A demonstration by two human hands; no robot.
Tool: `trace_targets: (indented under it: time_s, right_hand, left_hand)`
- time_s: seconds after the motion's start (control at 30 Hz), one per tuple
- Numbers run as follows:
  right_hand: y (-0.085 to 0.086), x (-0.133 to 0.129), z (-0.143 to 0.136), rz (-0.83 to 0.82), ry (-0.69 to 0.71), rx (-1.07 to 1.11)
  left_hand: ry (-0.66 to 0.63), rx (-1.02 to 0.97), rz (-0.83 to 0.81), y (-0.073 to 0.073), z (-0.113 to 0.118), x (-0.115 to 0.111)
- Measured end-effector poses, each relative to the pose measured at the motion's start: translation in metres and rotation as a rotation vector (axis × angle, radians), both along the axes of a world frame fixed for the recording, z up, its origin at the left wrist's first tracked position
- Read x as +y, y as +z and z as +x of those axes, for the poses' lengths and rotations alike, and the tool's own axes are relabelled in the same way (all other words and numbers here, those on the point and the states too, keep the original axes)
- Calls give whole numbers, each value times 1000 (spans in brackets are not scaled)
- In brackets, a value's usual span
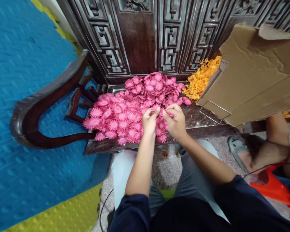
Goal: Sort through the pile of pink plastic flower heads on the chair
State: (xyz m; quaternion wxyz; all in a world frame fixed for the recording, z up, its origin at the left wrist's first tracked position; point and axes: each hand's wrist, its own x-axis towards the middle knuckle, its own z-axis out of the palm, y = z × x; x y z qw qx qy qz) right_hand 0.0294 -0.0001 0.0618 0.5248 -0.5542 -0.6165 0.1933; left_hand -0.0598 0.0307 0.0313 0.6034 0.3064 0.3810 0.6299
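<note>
Fingers (157, 111) of both hands (149, 123) (178, 125), pinched nearly together, hold a pink piece (169, 113), facing unclear; flower pile (122, 116) runs sideways.

The dark wooden bench (194, 121) bears pink flowers (120, 116), orange flowers (200, 79) and cardboard (253, 74).

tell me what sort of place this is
Probably a room in a home, perhaps used for handwork: there's a carved wooden bench heaped with pink flowers, and a blue textured mat beside it.
</note>
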Motion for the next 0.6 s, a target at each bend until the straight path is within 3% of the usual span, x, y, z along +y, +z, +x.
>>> trace_targets:
  time_s: [0.13,0.2,0.23,0.33,0.37,0.4,0.47,0.53,0.6]
  right_hand:
    - [2,-10,-7,47,-17,-45]
    - [11,-22,-11,120,-25,-63]
    - [15,-28,-11,164,-26,-79]
    - [22,-28,-1,195,-92,-90]
    - [20,-20,8,146,-116,-102]
    - [16,-9,20,43,-136,-117]
    - [3,17,51,-280,-135,-145]
    - [-12,39,86,-482,-94,-200]
    - [-25,50,119,-535,-193,-218]
  left_hand:
    - [35,-7,-24,-10,-1,7]
    - [166,28,-108,-13,-12,15]
    - [349,41,-222,-12,-20,19]
    - [539,69,-213,0,-43,23]
    - [589,137,-76,7,-47,20]
    - [520,200,37,14,-49,15]
    - [475,233,135,25,-50,3]
    - [500,230,110,29,-49,-4]
    - [411,201,28,25,-51,-4]
